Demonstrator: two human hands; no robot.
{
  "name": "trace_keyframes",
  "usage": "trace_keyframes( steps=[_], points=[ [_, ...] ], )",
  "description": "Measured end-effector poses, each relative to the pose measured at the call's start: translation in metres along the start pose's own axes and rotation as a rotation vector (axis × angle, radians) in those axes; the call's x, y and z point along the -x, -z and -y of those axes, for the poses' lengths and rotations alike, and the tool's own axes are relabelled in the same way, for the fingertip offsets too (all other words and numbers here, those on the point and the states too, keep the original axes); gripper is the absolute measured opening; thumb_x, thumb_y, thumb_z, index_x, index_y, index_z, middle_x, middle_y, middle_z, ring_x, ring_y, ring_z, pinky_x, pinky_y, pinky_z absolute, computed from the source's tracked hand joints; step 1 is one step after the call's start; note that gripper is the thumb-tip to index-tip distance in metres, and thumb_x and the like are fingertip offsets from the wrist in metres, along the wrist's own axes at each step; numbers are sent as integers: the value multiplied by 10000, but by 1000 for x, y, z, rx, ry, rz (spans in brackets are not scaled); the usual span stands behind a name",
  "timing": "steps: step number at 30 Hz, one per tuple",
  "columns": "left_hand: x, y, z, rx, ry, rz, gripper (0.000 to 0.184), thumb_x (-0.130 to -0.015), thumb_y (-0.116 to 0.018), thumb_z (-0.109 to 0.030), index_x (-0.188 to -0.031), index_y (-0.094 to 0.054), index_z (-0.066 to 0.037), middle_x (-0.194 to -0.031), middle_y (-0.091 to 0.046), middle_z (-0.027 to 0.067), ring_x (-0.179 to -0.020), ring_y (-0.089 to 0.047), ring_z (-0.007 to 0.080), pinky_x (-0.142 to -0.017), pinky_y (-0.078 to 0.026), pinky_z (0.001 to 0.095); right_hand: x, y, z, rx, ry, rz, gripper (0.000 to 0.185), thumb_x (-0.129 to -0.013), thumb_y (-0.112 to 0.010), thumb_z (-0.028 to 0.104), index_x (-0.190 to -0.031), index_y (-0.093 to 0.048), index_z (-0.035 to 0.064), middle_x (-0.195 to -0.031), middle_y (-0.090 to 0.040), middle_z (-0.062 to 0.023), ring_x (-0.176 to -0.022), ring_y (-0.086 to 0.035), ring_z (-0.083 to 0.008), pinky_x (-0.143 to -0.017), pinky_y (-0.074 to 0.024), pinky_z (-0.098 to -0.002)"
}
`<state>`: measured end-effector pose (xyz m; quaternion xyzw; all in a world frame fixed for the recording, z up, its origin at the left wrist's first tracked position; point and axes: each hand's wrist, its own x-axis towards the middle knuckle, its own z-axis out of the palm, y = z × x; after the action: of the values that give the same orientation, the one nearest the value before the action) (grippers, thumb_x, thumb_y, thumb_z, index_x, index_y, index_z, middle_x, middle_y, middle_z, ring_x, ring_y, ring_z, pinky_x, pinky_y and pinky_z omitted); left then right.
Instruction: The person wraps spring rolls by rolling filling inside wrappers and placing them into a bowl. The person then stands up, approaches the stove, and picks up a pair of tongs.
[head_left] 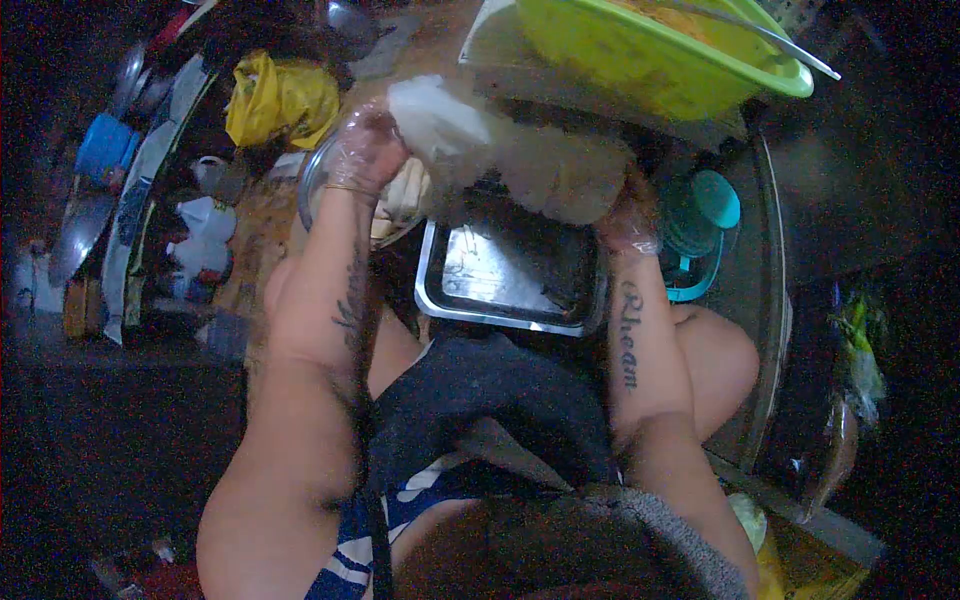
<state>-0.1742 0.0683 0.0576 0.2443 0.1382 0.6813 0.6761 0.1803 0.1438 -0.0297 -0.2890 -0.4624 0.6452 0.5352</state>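
My left hand [375,150], in a clear plastic glove, grips a white, thin sheet [438,115] above a round bowl [402,200] of pale pieces. On the other side my right hand [632,220], gloved too, has its fingers at the edge of a blurred beige translucent sheet [565,172]; motion smears those fingers. Whether the white and beige parts are one sheet, I cannot tell. Below and between my hands lies a rectangular metal tray [520,322] with a shiny, dark inside.
A green basin [690,90] with orange food and a long utensil sits at the top right. Near my right hand is a teal container [690,225]. A yellow bag [280,100] lies at the upper left, with a blue cup [107,150] farther left.
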Motion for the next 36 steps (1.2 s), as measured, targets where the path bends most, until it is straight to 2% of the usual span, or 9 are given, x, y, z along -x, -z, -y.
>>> trace_keyframes(
  steps=[3, 9, 13, 16, 19, 21, 22, 24, 36],
  points=[
    [2, 3, -10, -14, 9, -41, 441, -821, -520, -190, -1188, -525, 54, -1240, -542, 181, -1167, -498, 307, -1039, -362, 422, 13, -25, 26, -422, -186, -59, 482, -895, -504, 344, -1255, -478, 26, -1270, -507, -141, -1143, -496, -306, -975, -416, -445],
    [13, -1, -27, -442, -245, -229, 280, -890, -459, -167, -1074, -580, 7, -1094, -611, 139, -1015, -591, 254, -930, -470, 398, 16, -32, 34, -327, -100, 40, 543, -881, -533, 364, -1284, -444, 10, -1286, -495, -147, -1156, -493, -297, -965, -430, -433],
    [11, 17, -43, -505, -98, -476, 334, -866, -534, -250, -1077, -597, 1, -1051, -636, 154, -981, -614, 272, -883, -488, 395, 20, -39, 43, -369, -195, 238, 517, -897, -517, 335, -1287, -436, 5, -1292, -492, -154, -1154, -498, -298, -992, -408, -426],
    [0, 22, -43, -2212, 185, -689, 351, -824, -486, -202, -1088, -599, -1, -1140, -604, 198, -1009, -597, 348, -890, -463, 416, 21, -51, 47, -309, -209, 367, 488, -906, -510, 304, -1285, -438, 5, -1291, -497, -149, -1149, -504, -296, -1010, -392, -423],
    [1, 42, -3, -1951, 38, -381, 431, -845, -554, -382, -1125, -579, -55, -1119, -606, 203, -1004, -596, 338, -833, -481, 446, 21, -51, 32, 99, -16, 324, 472, -909, -510, 288, -1282, -443, 6, -1284, -505, -143, -1147, -507, -295, -1017, -385, -424],
    [30, -5, 40, -1018, 288, -287, 403, -831, -602, -414, -1086, -556, -105, -1018, -583, 97, -874, -575, 225, -715, -501, 400, 21, -54, 24, 371, 114, 291, 462, -911, -510, 277, -1280, -446, 7, -1280, -510, -140, -1145, -508, -294, -1022, -380, -425],
    [40, -23, 57, -546, 382, -231, 394, -823, -625, -430, -1066, -545, -130, -967, -572, 44, -809, -565, 168, -656, -511, 377, 23, -60, 26, -98, -109, 257, 454, -910, -515, 271, -1275, -453, 10, -1275, -515, -137, -1146, -508, -293, -1021, -382, -428],
    [43, -24, 76, -547, 544, -76, 314, -787, -692, -304, -1011, -569, -122, -955, -563, 1, -818, -546, 140, -666, -508, 357, 28, -71, 35, -1039, -554, 151, 437, -907, -524, 260, -1265, -468, 15, -1265, -525, -131, -1149, -507, -290, -1019, -384, -434],
    [16, -34, 72, -1233, 149, -260, 227, -807, -681, -229, -886, -627, -24, -814, -647, 37, -724, -572, 97, -672, -477, 265, 35, -53, 9, -647, -335, 127, 413, -894, -551, 280, -1226, -504, 38, -1222, -542, -142, -1112, -521, -283, -989, -412, -418]
  ],
)
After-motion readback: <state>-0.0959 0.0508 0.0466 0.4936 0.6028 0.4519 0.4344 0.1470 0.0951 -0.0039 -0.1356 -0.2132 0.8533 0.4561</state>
